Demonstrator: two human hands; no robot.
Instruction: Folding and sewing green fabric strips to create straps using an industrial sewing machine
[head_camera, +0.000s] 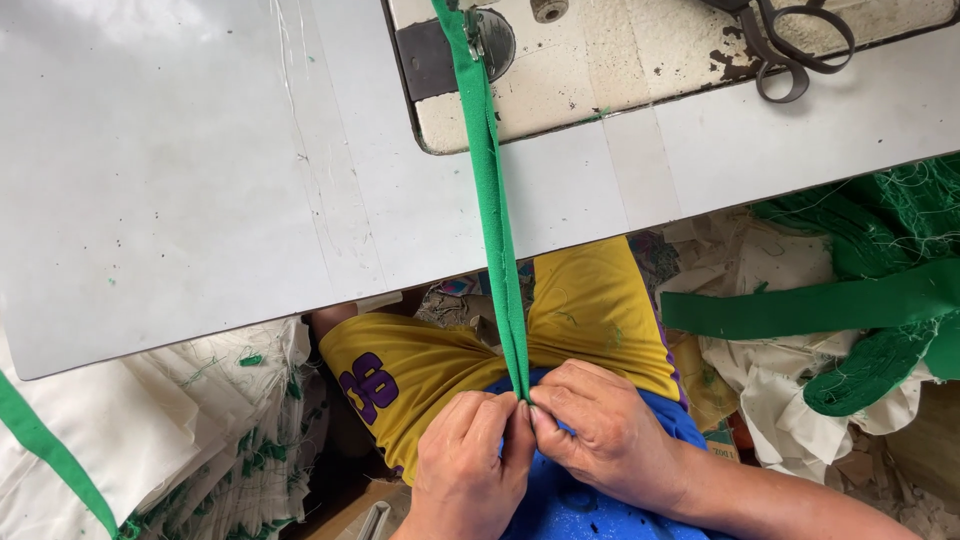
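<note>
Green fabric strip (497, 230): long, narrow, folded lengthwise; one end under the presser foot (472, 42) of the sewing machine (600, 70) at the top of the view, the other end pinched at the person's lap. Long axis runs almost straight from the machine toward the person, leaning slightly to the right as it comes nearer; it crosses the edge of the white table (180, 180) and hangs taut over the gap. Left hand (468, 455): thumb and forefinger closed on the near end of the strip, from its left side. Right hand (600, 430): fingertips closed on the same end from the right, touching the left hand's fingers; both hands equally near, the strip rising away from the grip toward the machine. Beneath the hands: yellow shorts (420, 370) and blue cloth (570, 505). Scissors (790, 45): dark, lying on the machine bed at upper right, well apart from the hands. Pile of green fabric (880, 290) to the right, below table level; stack of white cloth with green trim (200, 420) to the left
</note>
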